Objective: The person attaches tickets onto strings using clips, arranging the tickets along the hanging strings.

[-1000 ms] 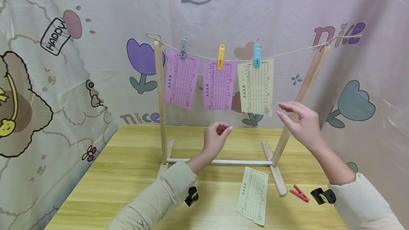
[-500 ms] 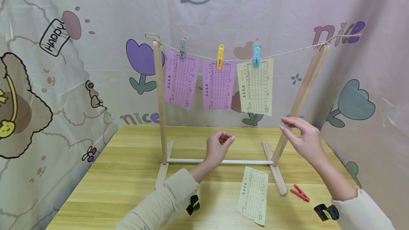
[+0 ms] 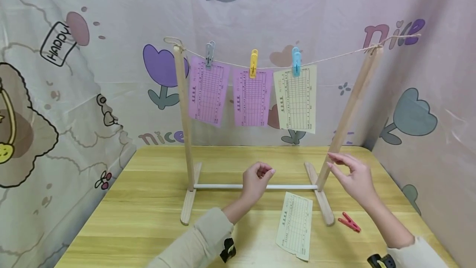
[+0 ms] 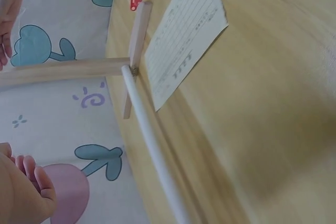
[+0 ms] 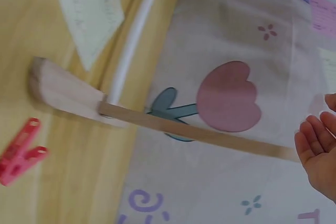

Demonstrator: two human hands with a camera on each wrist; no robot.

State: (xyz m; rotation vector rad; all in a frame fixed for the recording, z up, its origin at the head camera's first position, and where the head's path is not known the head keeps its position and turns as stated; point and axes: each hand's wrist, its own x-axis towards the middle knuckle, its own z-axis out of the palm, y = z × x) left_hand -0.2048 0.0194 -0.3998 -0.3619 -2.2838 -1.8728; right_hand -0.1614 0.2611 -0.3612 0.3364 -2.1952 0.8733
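My left hand (image 3: 256, 181) hovers over the table near the white crossbar (image 3: 223, 186), fingers loosely curled and holding nothing. To the right, my right hand (image 3: 353, 177) hangs in front of the stand's right post (image 3: 347, 115), thumb and fingers apart, also holding nothing. Below and between the hands a pale yellow printed slip (image 3: 295, 226) lies on the table, its lower edge torn. Right of it lies a red clothespin (image 3: 349, 222). In the right wrist view, the red clothespin (image 5: 21, 152) sits near the stand's foot (image 5: 68, 87).
A string (image 3: 334, 57) spans the wooden stand. From it hang two pink slips, one under a grey clothespin (image 3: 210, 55) and one under a yellow clothespin (image 3: 253, 64), and a pale yellow slip (image 3: 295, 102) under a blue clothespin (image 3: 296, 62). A printed cloth (image 3: 111, 7) hangs behind the table.
Both hands have come down, away from the hanging slips, the right hand more than the left. The slips, clothespins and stand keep their places; the head view has shifted slightly.
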